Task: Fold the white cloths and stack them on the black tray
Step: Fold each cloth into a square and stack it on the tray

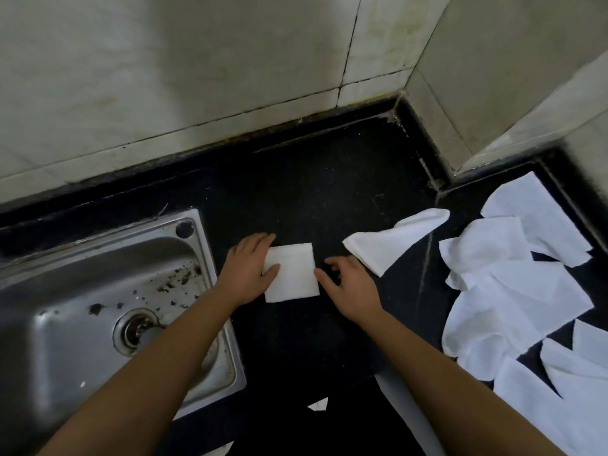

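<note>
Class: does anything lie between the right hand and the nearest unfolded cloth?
Nothing visible does. The nearest unfolded cloth lies right beside the right hand, just to its upper right on the black counter.

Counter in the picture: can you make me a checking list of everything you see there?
Surface: black counter, dark and speckled.
Job's things: one folded cloth between the hands; loose cloths lying unfolded at the right.
Clutter: brown bits in the sink.
Hands: left hand rests flat on the folded cloth's left edge; right hand touches its right edge.
Cables: nothing seen.
Surroundings: stained tiled wall behind.
</note>
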